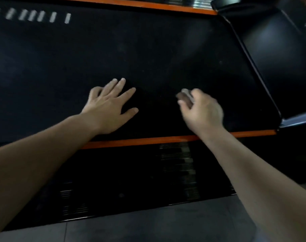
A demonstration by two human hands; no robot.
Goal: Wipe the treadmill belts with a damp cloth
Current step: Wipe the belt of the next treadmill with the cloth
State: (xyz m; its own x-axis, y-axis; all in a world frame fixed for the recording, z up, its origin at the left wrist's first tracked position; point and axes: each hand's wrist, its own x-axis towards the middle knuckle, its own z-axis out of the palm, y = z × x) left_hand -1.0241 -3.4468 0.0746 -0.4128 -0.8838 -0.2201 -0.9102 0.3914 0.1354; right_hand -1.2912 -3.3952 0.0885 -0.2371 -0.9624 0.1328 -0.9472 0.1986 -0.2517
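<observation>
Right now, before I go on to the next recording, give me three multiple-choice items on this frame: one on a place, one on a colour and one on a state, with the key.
1. Where does the left hand lie?
A) on the black belt
B) on the grey floor
C) on the ribbed side rail

2. What colour is the strip along the belt's near edge?
A) white
B) orange
C) green

3. How is the left hand's grip?
A) clenched in a fist
B) pinching a cloth
C) open, fingers spread flat

Key: 1 A, the palm lies on the belt, beyond the near strip. 2 B, the strip shows bright orange. 3 C, the fingers are straight and spread and hold nothing.
</observation>
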